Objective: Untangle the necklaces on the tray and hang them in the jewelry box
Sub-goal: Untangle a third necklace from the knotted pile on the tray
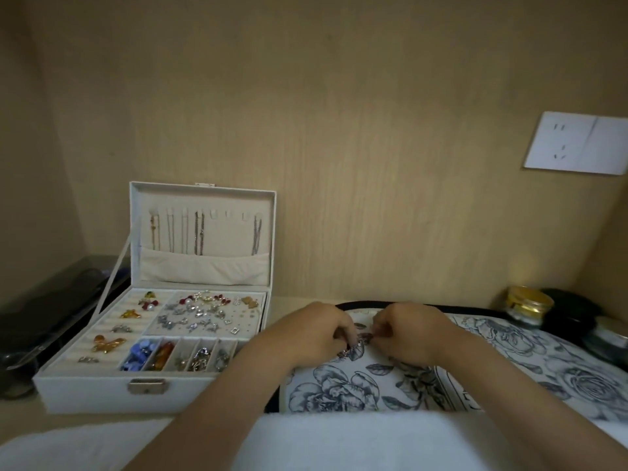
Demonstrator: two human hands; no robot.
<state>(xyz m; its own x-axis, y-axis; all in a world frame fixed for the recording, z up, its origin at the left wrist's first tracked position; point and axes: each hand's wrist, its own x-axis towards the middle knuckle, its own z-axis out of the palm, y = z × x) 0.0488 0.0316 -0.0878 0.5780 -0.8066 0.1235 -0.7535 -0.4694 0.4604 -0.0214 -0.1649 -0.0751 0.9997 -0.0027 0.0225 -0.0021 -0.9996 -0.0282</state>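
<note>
Wood-panelled nook, pale surface: our left hand [316,334] and right hand [407,329] each pinched the tangled necklaces [355,348] above the floral tray [339,389], jewelry box [85,392] open beside it. Better to tease loops apart gently, no yanking.

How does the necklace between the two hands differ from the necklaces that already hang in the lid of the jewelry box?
The necklace between the hands lies bunched on the flowered tray; the hung necklaces drop straight down the box lid. The left hand and right hand both pinch the necklace; nothing touches the hung necklaces, whose lower ends go into the lid's pocket. Both look like thin metal chains.
</note>
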